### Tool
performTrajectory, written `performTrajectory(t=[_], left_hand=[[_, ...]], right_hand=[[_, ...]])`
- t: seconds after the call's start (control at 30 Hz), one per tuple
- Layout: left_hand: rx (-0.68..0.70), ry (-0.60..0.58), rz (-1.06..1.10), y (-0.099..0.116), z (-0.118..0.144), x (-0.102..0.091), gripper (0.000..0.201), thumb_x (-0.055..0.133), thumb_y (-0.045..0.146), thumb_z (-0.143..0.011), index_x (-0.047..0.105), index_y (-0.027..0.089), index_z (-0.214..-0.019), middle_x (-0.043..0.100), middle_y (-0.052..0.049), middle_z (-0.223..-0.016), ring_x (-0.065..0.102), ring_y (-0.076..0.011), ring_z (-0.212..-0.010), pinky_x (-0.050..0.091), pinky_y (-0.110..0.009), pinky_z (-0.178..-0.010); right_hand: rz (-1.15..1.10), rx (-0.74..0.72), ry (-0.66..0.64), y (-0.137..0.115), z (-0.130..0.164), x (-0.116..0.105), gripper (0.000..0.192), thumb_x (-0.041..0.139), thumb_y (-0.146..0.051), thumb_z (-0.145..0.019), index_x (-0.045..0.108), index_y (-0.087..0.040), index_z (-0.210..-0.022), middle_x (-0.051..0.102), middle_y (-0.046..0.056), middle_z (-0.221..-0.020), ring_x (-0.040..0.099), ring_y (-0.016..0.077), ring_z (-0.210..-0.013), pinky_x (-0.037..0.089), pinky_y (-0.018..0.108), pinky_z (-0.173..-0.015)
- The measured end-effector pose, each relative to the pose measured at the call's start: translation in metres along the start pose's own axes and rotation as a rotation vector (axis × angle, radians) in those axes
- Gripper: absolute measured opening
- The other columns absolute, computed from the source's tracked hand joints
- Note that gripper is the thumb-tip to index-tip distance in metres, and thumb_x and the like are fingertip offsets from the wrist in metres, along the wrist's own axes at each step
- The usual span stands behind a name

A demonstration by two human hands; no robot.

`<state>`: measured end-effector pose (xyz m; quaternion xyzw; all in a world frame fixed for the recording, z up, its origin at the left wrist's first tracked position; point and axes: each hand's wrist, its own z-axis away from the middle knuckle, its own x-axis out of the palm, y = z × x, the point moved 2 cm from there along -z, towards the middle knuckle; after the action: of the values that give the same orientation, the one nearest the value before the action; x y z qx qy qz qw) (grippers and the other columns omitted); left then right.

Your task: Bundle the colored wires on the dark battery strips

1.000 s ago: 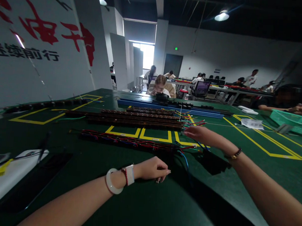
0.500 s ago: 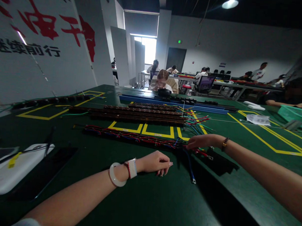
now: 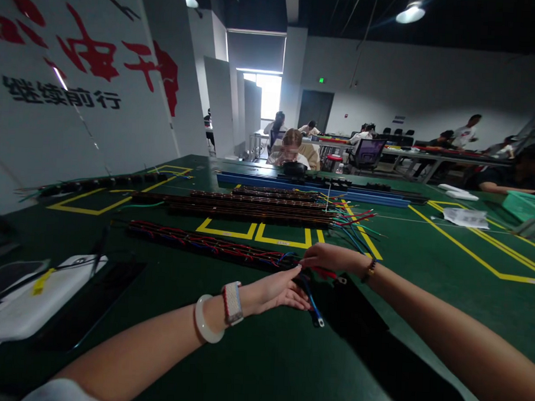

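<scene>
A long bundle of red, blue and black wires (image 3: 212, 245) lies across the green table (image 3: 242, 365) in front of me. My right hand (image 3: 331, 257) has its fingers closed over the bundle's right end. My left hand (image 3: 281, 291) is just below that end, fingers stretched out and apart, its thumb tip close to my right fingertips. A blue cable (image 3: 312, 303) with a metal ring lug hangs out beside the left fingers. Under my right hand a thick red cable (image 3: 327, 274) sticks out, also with a lug. The exact grip point is hidden by my fingers.
Beyond the bundle lie more wire bundles (image 3: 258, 209) and blue channels (image 3: 312, 187). On the left are a white case (image 3: 64, 286) and a dark flat panel (image 3: 98, 305). A green basket (image 3: 524, 209) stands at far right. Several people sit behind the table.
The bundle has shifted left along the table with my right hand at its end. My left hand has risen toward that end and its curled fingers have opened.
</scene>
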<state>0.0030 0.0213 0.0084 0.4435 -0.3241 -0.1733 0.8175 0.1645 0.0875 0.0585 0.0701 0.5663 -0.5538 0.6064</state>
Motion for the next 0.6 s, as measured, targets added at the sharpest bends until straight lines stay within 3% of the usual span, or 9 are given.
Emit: performTrajectory(t=[0.2,0.3,0.43,0.6], left_hand=[[0.255,0.178,0.191,-0.003,0.003,0.001,0.035,0.041,0.041,-0.093,0.058,0.011,-0.101,0.065,-0.011,-0.097,0.061,-0.0152,-0.086,0.041,-0.034,-0.094],[0.311,0.256,0.263,-0.003,0.006,0.005,0.022,0.044,0.029,-0.093,0.059,0.014,-0.1,0.065,-0.008,-0.104,0.059,-0.0143,-0.098,0.037,-0.031,-0.099],[0.276,0.181,0.382,-0.004,0.005,0.01,0.021,0.042,0.022,-0.093,0.06,0.013,-0.095,0.066,-0.009,-0.097,0.061,-0.0157,-0.093,0.04,-0.034,-0.097],[0.19,0.187,0.385,-0.009,-0.001,0.006,0.02,0.043,0.023,-0.093,0.059,0.013,-0.089,0.067,-0.007,-0.084,0.063,-0.0155,-0.082,0.046,-0.035,-0.091]], right_hand=[[-0.033,-0.005,0.017,-0.018,-0.006,0.007,0.036,0.043,-0.036,-0.091,0.063,-0.01,-0.076,0.062,0.003,-0.06,0.054,0.009,-0.047,0.036,0.018,-0.044],[0.194,-0.008,0.085,-0.029,0.0,0.011,0.035,0.041,-0.031,-0.093,0.066,-0.011,-0.08,0.066,0.005,-0.065,0.059,0.0096,-0.051,0.039,0.017,-0.047],[0.539,0.029,0.23,-0.045,0.008,0.019,0.033,0.044,-0.027,-0.093,0.069,-0.011,-0.083,0.068,0.012,-0.076,0.064,0.0165,-0.065,0.043,0.021,-0.056],[0.728,0.075,0.308,-0.06,0.011,0.033,0.024,0.049,-0.016,-0.088,0.071,-0.011,-0.081,0.069,0.014,-0.078,0.067,0.0243,-0.074,0.049,0.029,-0.062]])
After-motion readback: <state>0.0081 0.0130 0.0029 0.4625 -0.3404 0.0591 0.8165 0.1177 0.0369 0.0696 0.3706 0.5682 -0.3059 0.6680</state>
